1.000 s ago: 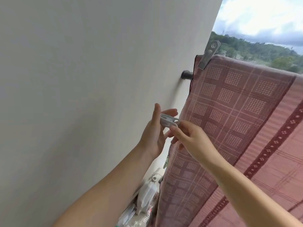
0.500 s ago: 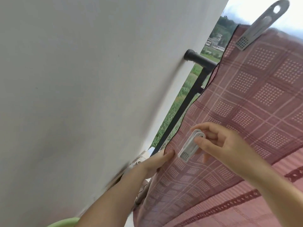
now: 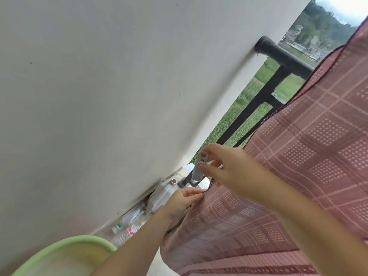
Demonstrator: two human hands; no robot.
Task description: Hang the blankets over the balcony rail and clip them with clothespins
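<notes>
A pink checked blanket hangs over the black balcony rail and fills the right side of the head view. My right hand pinches a grey clothespin near the blanket's left edge, low down by the railing post. My left hand holds the blanket's left edge just below the clothespin. The clothespin's jaws point down toward that edge.
A white wall stands close on the left. A green basin sits at the bottom left. Plastic bottles and containers lie along the wall's foot. Black railing bars show grass beyond.
The view tilted down; the upper clothespin on the rail left the frame. Both hands moved lower along the blanket's left edge, and my left hand now grips that edge.
</notes>
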